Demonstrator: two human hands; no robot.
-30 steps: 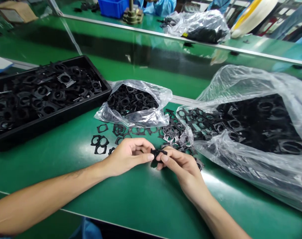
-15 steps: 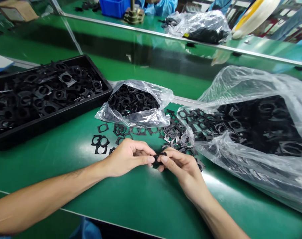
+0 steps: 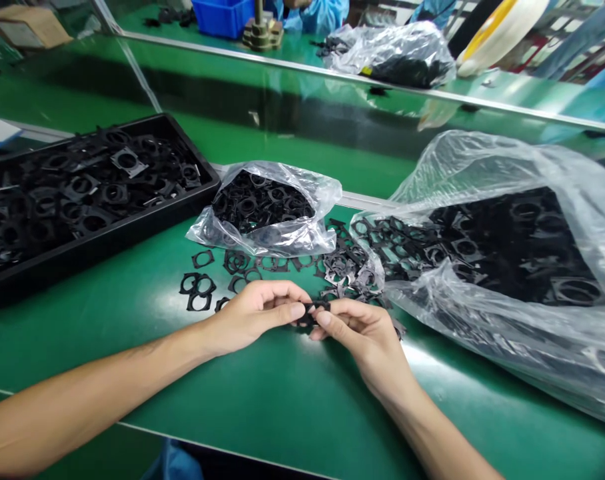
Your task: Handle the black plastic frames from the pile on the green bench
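Note:
Between my two hands is a small black plastic part (image 3: 310, 313), mostly covered by fingers. My left hand (image 3: 262, 310) pinches its left side between thumb and fingers. From the right, my right hand (image 3: 360, 327) grips it the same way, thumb on the near face. Just beyond the hands, flat black ring-shaped frames (image 3: 202, 285) lie loose on the green table (image 3: 262, 407). A denser heap of such frames (image 3: 350, 263) spreads behind my right hand. Whether the held part is one piece or two stacked together, I cannot tell.
A black tray (image 3: 210, 179) full of similar black parts stands at left. A clear bag (image 3: 327, 240) of ring frames sits mid-table, and a larger clear bag (image 3: 462, 333) spills frames at right. Across a low metal-edged divider are a blue bin (image 3: 222, 17) and a person's blue sleeves (image 3: 327, 15).
The held part has turned slightly and shows more of its length between my fingers. Both hands keep their grip. The whole view has shifted a little.

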